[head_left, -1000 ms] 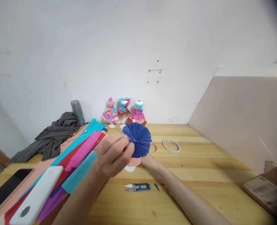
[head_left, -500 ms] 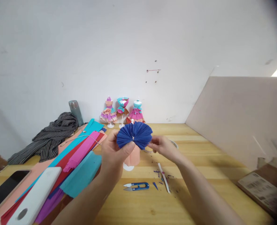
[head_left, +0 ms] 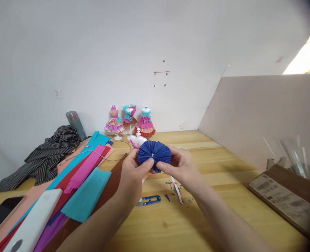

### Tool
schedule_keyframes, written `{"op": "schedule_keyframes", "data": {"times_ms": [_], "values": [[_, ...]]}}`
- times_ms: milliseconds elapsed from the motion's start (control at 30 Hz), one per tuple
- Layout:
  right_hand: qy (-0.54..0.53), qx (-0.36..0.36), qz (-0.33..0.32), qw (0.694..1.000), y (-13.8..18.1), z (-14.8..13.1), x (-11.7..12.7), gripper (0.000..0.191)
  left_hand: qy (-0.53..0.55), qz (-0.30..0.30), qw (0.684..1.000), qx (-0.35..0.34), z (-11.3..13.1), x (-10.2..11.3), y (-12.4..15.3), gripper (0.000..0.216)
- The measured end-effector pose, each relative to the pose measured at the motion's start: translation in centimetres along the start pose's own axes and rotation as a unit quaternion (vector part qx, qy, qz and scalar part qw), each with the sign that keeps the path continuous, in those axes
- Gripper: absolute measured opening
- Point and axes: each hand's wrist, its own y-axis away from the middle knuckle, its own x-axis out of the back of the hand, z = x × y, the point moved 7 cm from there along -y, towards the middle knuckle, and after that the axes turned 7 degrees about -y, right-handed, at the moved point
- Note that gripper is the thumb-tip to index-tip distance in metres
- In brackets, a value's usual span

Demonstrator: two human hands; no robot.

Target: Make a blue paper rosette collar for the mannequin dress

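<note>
Between both hands is a round, pleated dark blue paper rosette (head_left: pixel 155 151), tied at its centre and fanned almost into a full circle. My left hand (head_left: pixel 133 173) pinches its left side, thumb near the centre. My right hand (head_left: pixel 182 168) grips its lower right side, thumb in front and fingers behind. Just behind the rosette stands a small white dress form (head_left: pixel 138 140), mostly hidden by it. Below the hands lie blue thread snips (head_left: pixel 151 200), their blades partly covered by my left arm. Blue paper scraps (head_left: pixel 167 198) and a white strip (head_left: pixel 177 190) are on the table.
Crepe paper sheets (head_left: pixel 88 197) in several colours spread on the left, with a white long-handled object (head_left: pixel 34 222) and a phone (head_left: pixel 2 215). Dressed mini mannequins (head_left: pixel 145 122) line the wall. A striped cloth (head_left: pixel 49 154), a flask (head_left: pixel 76 125) and a cardboard package (head_left: pixel 286 199) flank the wooden table.
My right hand has come in from the rosette's edge and now grips it with the thumb near the centre. The rosette sits slightly lower, and the camera view has shifted to the right.
</note>
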Motion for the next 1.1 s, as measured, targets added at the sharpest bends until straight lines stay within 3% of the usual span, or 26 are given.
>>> {"op": "schedule_keyframes", "data": {"times_ms": [300,433,567,767,900,1100], "values": [[0.010,-0.028,-0.031,0.999,-0.1,-0.3,0.4,0.031,-0.019,-0.004,0.999,0.032,0.3,-0.2,0.1,0.026],[0.032,-0.031,0.009,0.999,-0.1,-0.4,1.0,0.030,-0.047,-0.008,0.998,0.034,0.0,-0.2,0.1,0.027],[0.044,-0.023,0.039,0.998,0.0,-0.2,0.9,0.025,-0.076,0.033,0.996,0.009,-0.5,0.3,0.0,0.036],[0.048,-0.045,-0.018,0.998,-0.1,-0.6,0.7,0.025,-0.078,0.022,0.997,0.018,-0.7,0.3,-0.3,0.036],[0.082,-0.074,-0.012,0.994,-0.1,-0.4,1.4,0.025,-0.075,0.027,0.997,0.018,-0.3,0.5,-0.5,0.037],[0.071,-0.034,0.013,0.997,-0.3,-0.3,1.7,0.024,-0.119,0.017,0.992,0.040,-0.6,0.5,-0.6,0.032]]}}
